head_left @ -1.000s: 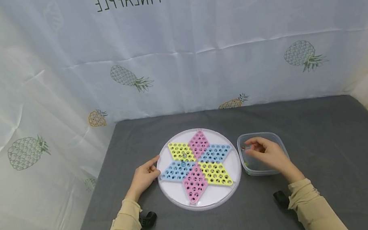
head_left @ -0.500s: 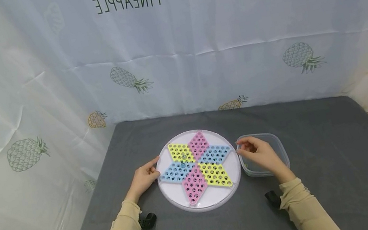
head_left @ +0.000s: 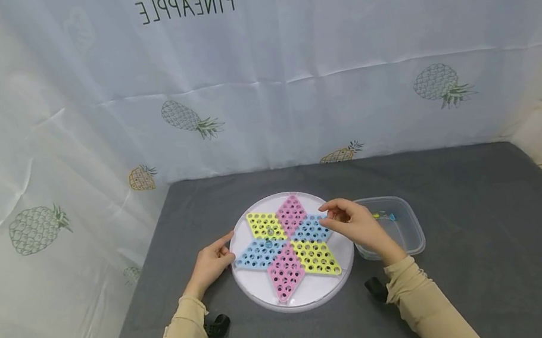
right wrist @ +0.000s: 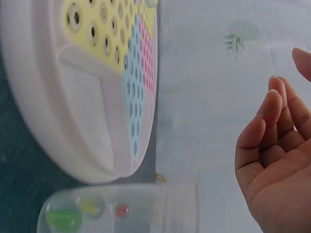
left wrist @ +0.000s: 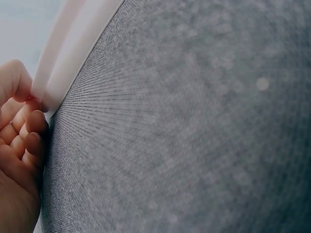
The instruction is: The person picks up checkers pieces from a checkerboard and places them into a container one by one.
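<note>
A round white Chinese checkers board (head_left: 259, 287), with a star of yellow, pink and blue hole-filled plates, lies on the table. Two glassy marbles (head_left: 269, 243) sit near the star's centre. My left hand (head_left: 210, 268) grips the board's left rim, thumb and fingertips against the edge in the left wrist view. Over the right-hand blue plate hovers my right hand (head_left: 359, 228), its fingers bent and thumb near the index finger. Whether a marble is between those fingertips cannot be made out. Several coloured marbles (right wrist: 63, 221) lie in the clear plastic box (head_left: 413, 234) beside the board.
Dark grey cloth covers the table (head_left: 495, 238). A pale curtain (head_left: 268, 121) with pineapple prints rises behind it and at both sides. The box stands close to the board's right rim, under my right forearm. A black wrist device (head_left: 217, 326) sits at the left sleeve.
My right hand has moved left from above the box to above the board's blue plate, uncovering coloured marbles in the box. My left hand has kept its place on the rim.
</note>
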The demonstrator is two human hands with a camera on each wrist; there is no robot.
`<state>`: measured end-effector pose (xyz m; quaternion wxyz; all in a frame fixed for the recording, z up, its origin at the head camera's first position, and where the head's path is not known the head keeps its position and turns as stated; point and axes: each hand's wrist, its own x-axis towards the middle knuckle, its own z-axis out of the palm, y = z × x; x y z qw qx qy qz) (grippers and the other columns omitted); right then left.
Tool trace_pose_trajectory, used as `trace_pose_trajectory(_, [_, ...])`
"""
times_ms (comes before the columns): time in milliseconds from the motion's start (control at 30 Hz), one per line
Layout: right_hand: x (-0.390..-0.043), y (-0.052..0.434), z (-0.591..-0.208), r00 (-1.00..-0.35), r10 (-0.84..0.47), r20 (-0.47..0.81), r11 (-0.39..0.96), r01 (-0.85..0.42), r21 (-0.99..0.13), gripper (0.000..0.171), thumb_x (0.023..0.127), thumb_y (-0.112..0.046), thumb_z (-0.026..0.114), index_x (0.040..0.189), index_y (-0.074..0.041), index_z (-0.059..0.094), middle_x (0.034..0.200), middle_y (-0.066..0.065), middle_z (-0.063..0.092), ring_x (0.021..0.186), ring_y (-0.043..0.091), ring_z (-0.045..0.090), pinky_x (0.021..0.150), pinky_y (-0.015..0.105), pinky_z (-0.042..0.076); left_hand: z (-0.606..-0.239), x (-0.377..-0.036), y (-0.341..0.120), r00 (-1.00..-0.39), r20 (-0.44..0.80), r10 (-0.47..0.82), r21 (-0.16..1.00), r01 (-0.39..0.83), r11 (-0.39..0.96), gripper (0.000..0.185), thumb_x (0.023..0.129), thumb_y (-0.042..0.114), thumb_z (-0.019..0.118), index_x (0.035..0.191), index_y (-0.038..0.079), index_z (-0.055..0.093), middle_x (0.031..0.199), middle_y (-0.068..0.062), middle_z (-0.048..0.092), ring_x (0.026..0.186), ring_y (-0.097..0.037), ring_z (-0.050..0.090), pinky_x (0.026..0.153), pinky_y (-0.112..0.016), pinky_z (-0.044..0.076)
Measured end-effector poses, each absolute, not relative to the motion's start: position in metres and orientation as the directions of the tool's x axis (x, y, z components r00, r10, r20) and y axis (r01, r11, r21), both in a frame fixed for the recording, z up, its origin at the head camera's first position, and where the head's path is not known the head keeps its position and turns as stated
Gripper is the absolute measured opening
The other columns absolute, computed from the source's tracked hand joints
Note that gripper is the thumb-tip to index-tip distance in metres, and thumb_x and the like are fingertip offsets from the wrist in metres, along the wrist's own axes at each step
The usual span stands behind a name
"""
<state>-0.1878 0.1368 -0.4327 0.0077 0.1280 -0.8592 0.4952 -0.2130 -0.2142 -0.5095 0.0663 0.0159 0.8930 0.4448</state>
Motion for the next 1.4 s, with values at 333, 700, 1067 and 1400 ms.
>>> trace_pose_trajectory(333, [-0.196,0.109,-0.429,-0.945,-0.283,0.163,0.442,-0.280,-0.852,0.032,0.085,-0.030,0.065,0.112,-0.014,0.063,0.085,0.002,0.059,0.069,0.013,0.051,0.063,0.024,0.043,-0.508,-0.212,-0.214,-0.991,-0.100,0.092,0.791,-0.023,0.612,0.055,0.079,0.011,0.060,0.133,0.013,0.053,0.073,-0.001,0.051,0.058,-0.012,0.043,0.052,-0.023,0.036])
trace_pose_trajectory(700, [-0.202,0.090,-0.435,-0.942,-0.320,0.099,0.464,-0.247,-0.851,0.032,0.082,-0.029,0.068,0.109,-0.013,0.065,0.084,0.001,0.058,0.072,0.015,0.050,0.064,0.022,0.042,-0.501,-0.214,-0.207,-0.992,-0.105,0.071,0.773,-0.036,0.633,0.055,0.077,0.010,0.062,0.131,0.009,0.054,0.065,0.000,0.049,0.054,-0.012,0.040,0.050,-0.024,0.034])
trace_pose_trajectory(1067, [-0.212,0.073,-0.446,-0.900,-0.434,0.040,0.472,-0.265,-0.841,0.036,0.083,-0.024,0.067,0.114,-0.006,0.063,0.087,0.003,0.059,0.074,0.013,0.049,0.066,0.022,0.041,-0.499,-0.213,-0.204,-0.992,-0.118,0.051,0.756,-0.057,0.652,0.056,0.076,0.010,0.062,0.131,0.010,0.054,0.064,-0.003,0.053,0.053,-0.013,0.046,0.051,-0.027,0.040])
trace_pose_trajectory(1400, [-0.224,0.059,-0.456,-0.875,-0.480,-0.061,0.482,-0.205,-0.852,0.036,0.081,-0.025,0.069,0.111,-0.006,0.064,0.088,0.004,0.059,0.075,0.012,0.052,0.067,0.025,0.044,-0.496,-0.211,-0.201,-0.995,-0.098,0.023,0.734,-0.056,0.677,0.055,0.075,0.010,0.062,0.130,0.010,0.056,0.061,-0.002,0.050,0.050,-0.012,0.042,0.049,-0.026,0.037])
